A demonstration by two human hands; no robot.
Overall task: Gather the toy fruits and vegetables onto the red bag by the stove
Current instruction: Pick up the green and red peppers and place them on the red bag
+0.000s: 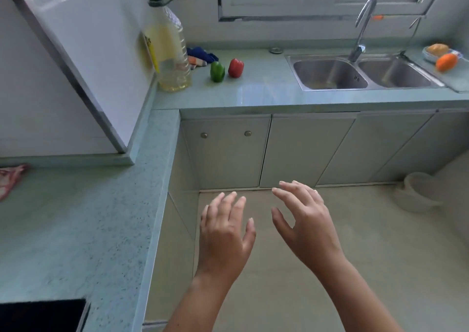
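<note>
A green toy pepper [217, 71] and a red toy pepper [235, 68] stand side by side on the far counter, left of the sink. An orange toy fruit [446, 62] lies at the far right next to a small dish holding a yellowish toy [437, 49]. A corner of the red bag [10, 179] shows at the left edge on the near counter. My left hand [224, 232] and my right hand [303, 223] hover over the floor with fingers spread, holding nothing, well short of the peppers.
A large oil bottle [170, 49] stands in the counter corner beside a blue cloth [201, 56]. A double steel sink [360, 72] with a tap sits to the right. The black stove [40, 315] shows at bottom left. A white bowl [418, 192] rests on the floor.
</note>
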